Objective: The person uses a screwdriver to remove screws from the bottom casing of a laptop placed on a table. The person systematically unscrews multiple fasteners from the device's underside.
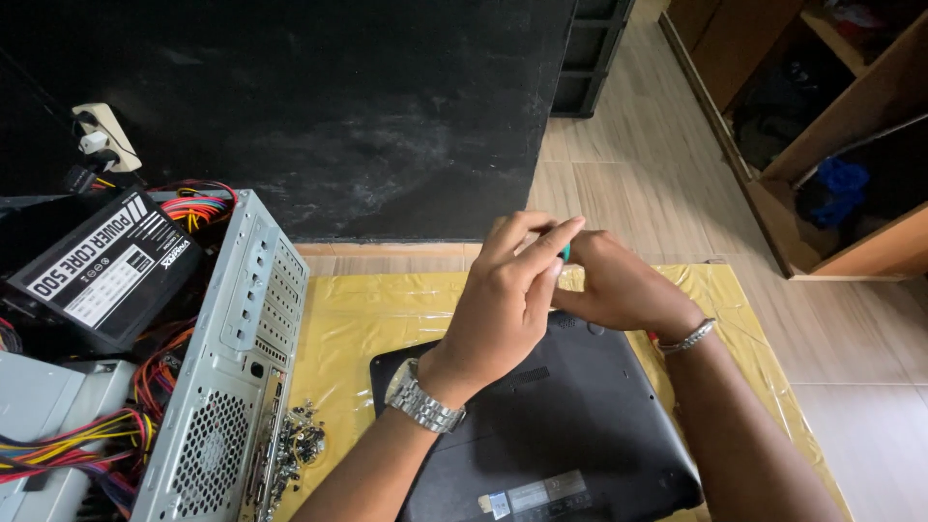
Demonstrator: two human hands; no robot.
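— What sits at the far left?

— A black power supply unit [106, 266] with coloured wires [198, 208], lying against a grey computer case [232, 387]. Just right of the case, a heap of small screws [302, 447] lies on the yellow plastic sheet [348, 319].

— And your hands?

— My left hand [503, 304], steel watch [423, 398] on its wrist, is raised above the black laptop [561, 435], which lies underside up on the sheet, near me. Its fingers pinch the top of a small teal-tipped tool [565, 251]. My right hand [619, 285], wearing a bracelet [688, 336], is curled around the same tool from the right; most of it is hidden.

— Further right?

— Wooden shelves [831, 155] on the tiled floor [628, 145].
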